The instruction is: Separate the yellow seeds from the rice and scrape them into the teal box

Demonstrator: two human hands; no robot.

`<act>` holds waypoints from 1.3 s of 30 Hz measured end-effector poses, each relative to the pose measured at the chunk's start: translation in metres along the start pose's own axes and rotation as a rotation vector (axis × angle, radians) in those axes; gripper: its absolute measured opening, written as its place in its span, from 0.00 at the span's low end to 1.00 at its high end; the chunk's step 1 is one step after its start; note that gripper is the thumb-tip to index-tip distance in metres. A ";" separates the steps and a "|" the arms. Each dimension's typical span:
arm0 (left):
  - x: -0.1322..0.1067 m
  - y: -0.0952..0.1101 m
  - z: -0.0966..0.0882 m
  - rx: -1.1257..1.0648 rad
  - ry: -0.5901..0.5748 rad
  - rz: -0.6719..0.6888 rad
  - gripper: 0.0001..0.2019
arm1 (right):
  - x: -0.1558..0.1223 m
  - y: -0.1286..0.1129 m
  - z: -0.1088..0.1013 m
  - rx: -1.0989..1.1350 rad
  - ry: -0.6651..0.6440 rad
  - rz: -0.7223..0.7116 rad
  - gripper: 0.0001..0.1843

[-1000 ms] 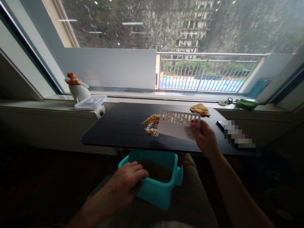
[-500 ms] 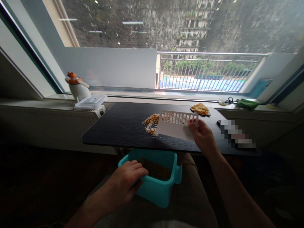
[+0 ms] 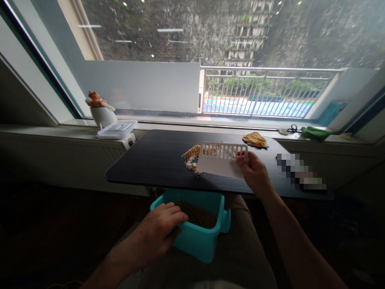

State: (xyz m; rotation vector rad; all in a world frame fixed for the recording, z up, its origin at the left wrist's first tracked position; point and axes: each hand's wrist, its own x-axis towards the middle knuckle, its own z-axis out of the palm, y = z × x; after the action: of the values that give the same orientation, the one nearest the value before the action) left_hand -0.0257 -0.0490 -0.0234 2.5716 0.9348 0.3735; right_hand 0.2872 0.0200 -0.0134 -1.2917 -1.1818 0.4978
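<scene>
My right hand pinches the right end of a thin white plastic plate with a row of slots along its upper edge. It is held just over the dark table, partly hiding a spread of small yellow-tan beans or kernels and white grains. Below the table's near edge, a teal plastic bin rests on my lap, with dark brown granules inside. My left hand is closed over the bin's left near rim, thumb outside.
A folded yellow cloth lies at the table's far right, with a blurred-out object near the right edge. On the sill stand a white pot-like figure, a clear plastic lid, black scissors and a green cloth or bag.
The slotted plate and my right hand have shifted slightly left over the grains. My left hand stays on the bin's rim. The view has turned a little to the left.
</scene>
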 end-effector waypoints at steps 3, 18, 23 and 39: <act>0.000 0.001 -0.001 -0.003 -0.002 0.001 0.12 | 0.001 0.001 0.000 -0.010 0.003 0.006 0.18; 0.002 0.004 -0.002 -0.001 -0.008 -0.003 0.12 | 0.006 0.005 0.009 -0.010 -0.013 -0.037 0.15; 0.000 0.000 -0.003 -0.002 -0.006 -0.001 0.12 | 0.002 0.009 0.019 0.039 -0.093 -0.056 0.15; 0.012 0.002 -0.013 0.020 -0.037 0.022 0.10 | -0.037 0.024 -0.027 0.086 -0.012 0.100 0.18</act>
State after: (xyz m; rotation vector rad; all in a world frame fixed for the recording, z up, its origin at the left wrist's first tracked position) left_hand -0.0199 -0.0394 -0.0095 2.5999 0.9031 0.3231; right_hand 0.3040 -0.0166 -0.0452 -1.2796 -1.0976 0.6239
